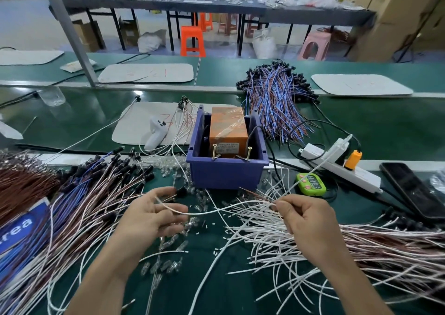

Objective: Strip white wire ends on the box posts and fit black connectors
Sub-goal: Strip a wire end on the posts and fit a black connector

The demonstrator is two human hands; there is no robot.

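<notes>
In the head view, the left hand sits a little left of centre in the lower half of the frame, palm turned up, with its fingers loosely curled around a white wire that runs rightward across the green bench top. The right hand, right of centre at about the same height, has thumb and forefinger pinched together on the same wire just where it meets a fanned heap of white wires spreading toward the lower right. A black connector lies just above the left hand's fingertips, near the thumb; whether it touches the hand cannot be told. Directly above the gap between the hands, at frame centre, stands a blue box holding an orange block, with two brass posts rising at its front rim. Small clear parts are scattered on the bench below the box. To the left lies a bundle of wires tipped with black connectors. Right of the box sit a green timer, a white power strip and a dark phone. A white controller rests on a pale mat at left of the box.
</notes>
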